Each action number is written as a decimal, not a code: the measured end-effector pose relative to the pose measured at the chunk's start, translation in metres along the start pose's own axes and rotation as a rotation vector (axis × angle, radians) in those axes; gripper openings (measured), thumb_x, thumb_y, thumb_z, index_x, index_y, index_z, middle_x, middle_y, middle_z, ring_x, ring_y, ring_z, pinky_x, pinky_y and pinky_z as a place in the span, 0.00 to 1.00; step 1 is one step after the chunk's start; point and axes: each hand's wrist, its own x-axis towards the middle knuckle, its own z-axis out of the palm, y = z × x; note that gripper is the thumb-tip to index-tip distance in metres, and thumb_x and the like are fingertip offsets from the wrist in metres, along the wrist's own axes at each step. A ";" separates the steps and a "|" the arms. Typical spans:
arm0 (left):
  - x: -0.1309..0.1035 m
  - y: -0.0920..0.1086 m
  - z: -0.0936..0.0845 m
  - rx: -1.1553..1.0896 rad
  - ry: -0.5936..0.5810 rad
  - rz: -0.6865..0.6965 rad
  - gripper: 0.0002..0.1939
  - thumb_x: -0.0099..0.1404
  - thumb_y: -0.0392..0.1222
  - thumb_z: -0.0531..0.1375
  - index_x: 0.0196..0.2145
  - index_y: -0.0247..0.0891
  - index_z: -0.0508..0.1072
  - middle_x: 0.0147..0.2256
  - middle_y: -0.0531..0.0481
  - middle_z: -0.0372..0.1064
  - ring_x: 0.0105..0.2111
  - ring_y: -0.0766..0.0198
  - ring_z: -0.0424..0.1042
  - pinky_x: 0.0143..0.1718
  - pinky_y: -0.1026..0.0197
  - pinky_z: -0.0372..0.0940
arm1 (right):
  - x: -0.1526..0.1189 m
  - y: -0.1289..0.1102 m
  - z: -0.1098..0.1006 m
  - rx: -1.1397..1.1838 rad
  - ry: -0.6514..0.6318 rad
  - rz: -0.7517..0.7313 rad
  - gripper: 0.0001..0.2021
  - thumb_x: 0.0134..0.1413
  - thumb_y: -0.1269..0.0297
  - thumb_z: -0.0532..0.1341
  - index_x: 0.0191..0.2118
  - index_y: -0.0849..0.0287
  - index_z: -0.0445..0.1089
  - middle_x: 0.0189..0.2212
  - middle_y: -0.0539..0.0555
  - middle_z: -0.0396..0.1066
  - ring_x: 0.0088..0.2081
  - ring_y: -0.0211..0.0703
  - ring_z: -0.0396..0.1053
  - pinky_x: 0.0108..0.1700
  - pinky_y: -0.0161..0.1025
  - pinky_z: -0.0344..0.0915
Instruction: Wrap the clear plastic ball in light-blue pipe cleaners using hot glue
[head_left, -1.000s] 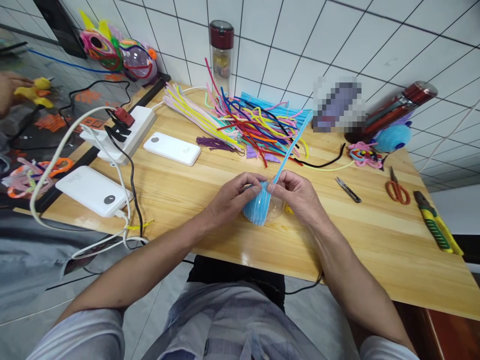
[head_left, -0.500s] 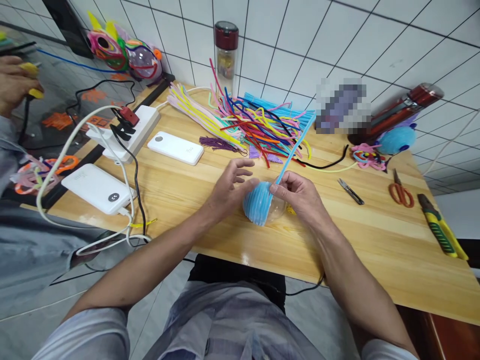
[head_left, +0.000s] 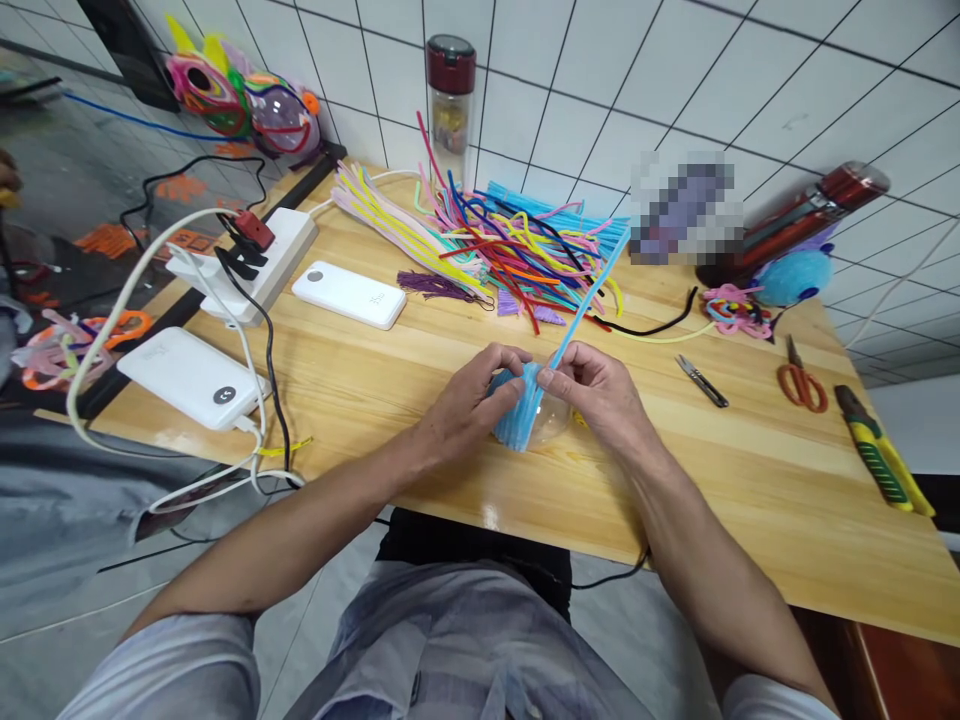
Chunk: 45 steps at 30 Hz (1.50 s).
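A clear plastic ball (head_left: pixel 553 420) rests on the table before me, its left part covered with rows of blue pipe cleaners (head_left: pixel 514 430). My left hand (head_left: pixel 480 395) is curved over that covered side, thumb in front and fingers behind, gripping the ball. Between the thumb and fingertips of my right hand (head_left: pixel 600 388) is a light blue pipe cleaner (head_left: pixel 589 300). Its long free end points up and to the right, and its lower end lies along the edge of the blue rows.
Loose colored pipe cleaners (head_left: pixel 517 250) lie behind my hands. To the right are thread snips (head_left: pixel 702 381), scissors (head_left: pixel 802 385) and pliers (head_left: pixel 877 450). White power banks (head_left: pixel 349 293) and a power strip (head_left: pixel 277 265) with cables are on the left. A glass bottle (head_left: pixel 451 110) stands behind.
My left hand has moved right and closed onto the blue-covered side of the ball. The right hand stays in place with its pinch. A co-worker's hand at far left has mostly left view.
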 end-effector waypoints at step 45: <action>0.001 -0.009 -0.002 0.082 -0.139 0.099 0.31 0.73 0.60 0.64 0.66 0.44 0.68 0.65 0.39 0.69 0.65 0.44 0.68 0.70 0.38 0.63 | -0.002 -0.002 0.003 0.032 0.014 -0.023 0.22 0.46 0.43 0.79 0.30 0.55 0.73 0.22 0.44 0.58 0.27 0.36 0.51 0.30 0.39 0.49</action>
